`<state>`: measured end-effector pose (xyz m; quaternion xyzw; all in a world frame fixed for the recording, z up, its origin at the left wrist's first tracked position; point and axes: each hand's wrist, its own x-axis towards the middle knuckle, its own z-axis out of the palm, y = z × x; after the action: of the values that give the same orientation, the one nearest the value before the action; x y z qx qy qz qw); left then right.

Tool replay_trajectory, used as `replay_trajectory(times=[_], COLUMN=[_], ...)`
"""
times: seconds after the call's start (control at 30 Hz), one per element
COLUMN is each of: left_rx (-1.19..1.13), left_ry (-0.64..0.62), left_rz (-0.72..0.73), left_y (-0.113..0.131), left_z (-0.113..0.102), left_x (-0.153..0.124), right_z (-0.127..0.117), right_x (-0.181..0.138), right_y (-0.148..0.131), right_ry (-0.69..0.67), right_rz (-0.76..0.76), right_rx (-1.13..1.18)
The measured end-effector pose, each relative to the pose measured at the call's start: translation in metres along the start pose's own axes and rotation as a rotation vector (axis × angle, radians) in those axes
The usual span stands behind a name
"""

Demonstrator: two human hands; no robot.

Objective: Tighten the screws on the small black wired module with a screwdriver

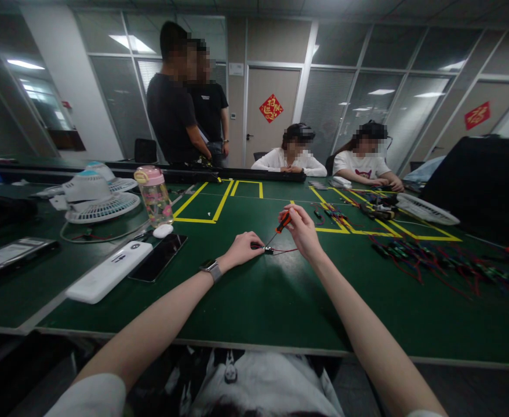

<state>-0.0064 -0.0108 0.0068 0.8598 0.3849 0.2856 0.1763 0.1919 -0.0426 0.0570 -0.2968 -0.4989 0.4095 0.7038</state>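
My right hand (303,233) grips a screwdriver (283,222) with an orange and black handle, tilted so its thin shaft points down and left. The tip meets a small dark wired part (269,250) low over the green table; whether it has entered a screw is too small to tell. From the left, my left hand (242,250) pinches that part between thumb and fingers, its wrist wearing a watch (211,269). Red and dark wires (286,251) run from the part toward the right, under my right hand.
Left of my hands lie a black phone (159,258), a white power bank-like block (111,271) and a clear bottle (155,197). White fan parts (102,200) stand farther left. Several wired boards (446,263) spread to the right. People sit and stand across the table (220,313).
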Motion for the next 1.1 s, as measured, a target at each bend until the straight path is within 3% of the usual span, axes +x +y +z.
replay_trajectory(times=[0.6, 0.9, 1.1], left_rx=[0.010, 0.001, 0.006], left_ry=[-0.007, -0.018, -0.023], left_rz=[0.021, 0.045, 0.036], left_y=[0.0014, -0.0027, 0.0003], left_z=[-0.0003, 0.0000, -0.0011], left_x=[-0.0015, -0.0012, -0.0014], right_z=[-0.0052, 0.0003, 0.0026], right_x=[0.0015, -0.0024, -0.0034], right_y=[0.0045, 0.0006, -0.0009], right_ry=[0.004, -0.050, 0.002], right_rz=[-0.148, -0.053, -0.117], right_rx=[-0.211, -0.097, -0.142])
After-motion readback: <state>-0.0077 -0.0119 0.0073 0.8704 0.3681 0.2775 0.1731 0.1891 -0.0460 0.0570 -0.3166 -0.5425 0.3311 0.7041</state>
